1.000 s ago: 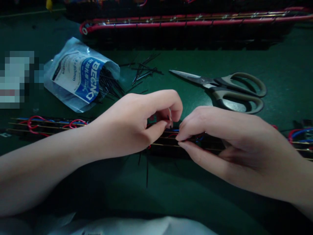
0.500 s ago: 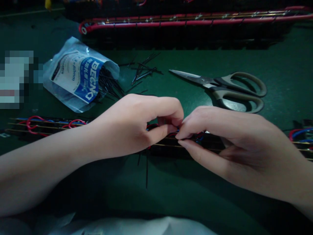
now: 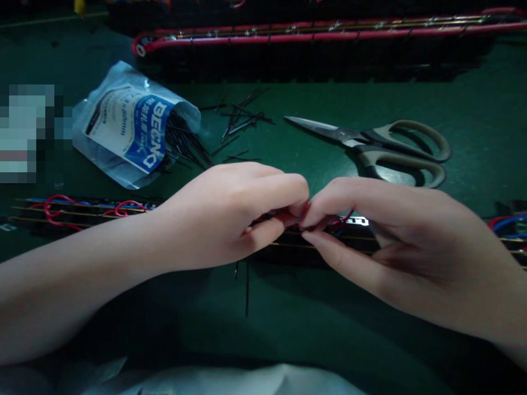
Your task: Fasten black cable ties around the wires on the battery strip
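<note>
My left hand (image 3: 242,211) and my right hand (image 3: 382,236) meet over a long black strip-shaped assembly (image 3: 94,214) with red and blue wires and brass-coloured lines. Thumb and forefinger of each hand are pinched, the fingertips almost touching. What sits between them is hidden; bits of red and blue wire (image 3: 341,222) show beside the right fingers. A thin black cable tie tail (image 3: 247,291) sticks out below the strip, under my left hand. Beyond the hands lie an opened plastic bag of black cable ties (image 3: 132,129) and several loose cable ties (image 3: 242,118).
Scissors (image 3: 349,140) with grey-black handles lie just beyond my right hand, blades toward the left. Across the back runs a larger black assembly with a red cable (image 3: 288,39). The green work surface (image 3: 185,318) carries everything. A pixelated patch covers the far left.
My left hand has shifted slightly down and its fingers have curled in more. My right fingers have moved slightly, uncovering more of a white-and-black piece beside them.
</note>
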Tool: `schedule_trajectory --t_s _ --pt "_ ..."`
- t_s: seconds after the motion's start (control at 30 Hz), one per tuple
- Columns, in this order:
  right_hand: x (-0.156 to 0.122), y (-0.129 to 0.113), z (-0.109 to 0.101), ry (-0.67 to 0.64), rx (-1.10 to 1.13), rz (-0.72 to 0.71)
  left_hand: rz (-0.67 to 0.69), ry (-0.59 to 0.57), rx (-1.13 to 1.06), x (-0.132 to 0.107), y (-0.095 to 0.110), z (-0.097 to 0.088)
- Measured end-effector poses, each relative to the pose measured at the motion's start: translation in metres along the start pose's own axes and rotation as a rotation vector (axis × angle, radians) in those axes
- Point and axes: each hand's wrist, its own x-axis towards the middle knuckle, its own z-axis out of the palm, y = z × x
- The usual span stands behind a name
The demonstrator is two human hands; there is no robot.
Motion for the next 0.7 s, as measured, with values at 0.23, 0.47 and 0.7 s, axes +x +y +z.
schedule_trajectory --t_s 0.23,0.47,0.7 --pt "0.0032 -0.0004 -0.0013 -0.004 -0.004 0.004 -0.022 -0.017 -0.003 0.001 0.0005 -0.0007" --pt "0.002 -0.0018 -0.0025 -0.01 -0.004 -0.004 -0.043 -0.042 -0.012 0.0013 0.0012 -0.0022" --pt "0.0019 -0.0009 -0.0023 -0.007 0.011 0.002 -0.013 -0.046 0.004 0.0027 0.0022 -0.0032"
